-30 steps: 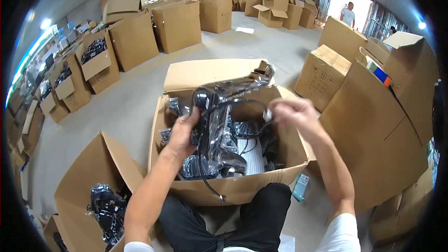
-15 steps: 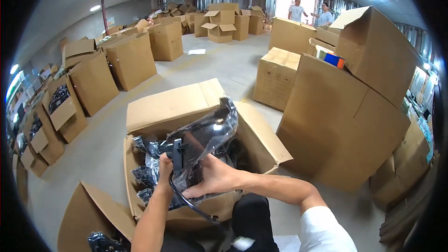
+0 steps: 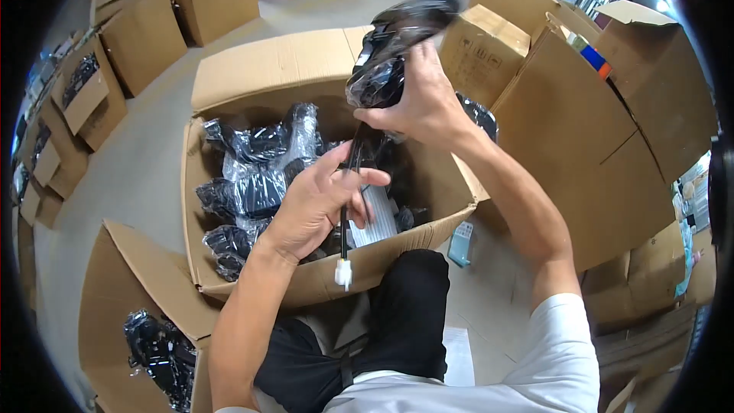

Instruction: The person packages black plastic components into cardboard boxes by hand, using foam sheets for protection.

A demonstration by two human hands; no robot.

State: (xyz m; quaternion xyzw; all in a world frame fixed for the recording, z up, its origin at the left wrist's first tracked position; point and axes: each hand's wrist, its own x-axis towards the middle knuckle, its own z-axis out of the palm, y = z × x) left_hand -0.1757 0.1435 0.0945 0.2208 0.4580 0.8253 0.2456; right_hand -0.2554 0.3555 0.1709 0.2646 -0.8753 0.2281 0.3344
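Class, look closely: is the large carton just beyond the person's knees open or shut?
Open. The carton has its far flap folded back, and plastic-wrapped black parts show inside.

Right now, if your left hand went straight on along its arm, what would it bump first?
The black cable by the left hand, it seems; beyond that, probably the plastic-wrapped black bundle in the right hand, though depth is unclear.

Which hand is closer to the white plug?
Left: the left hand is above the white plug in the picture; the right hand is farther up and rightward, holding the bagged black part.
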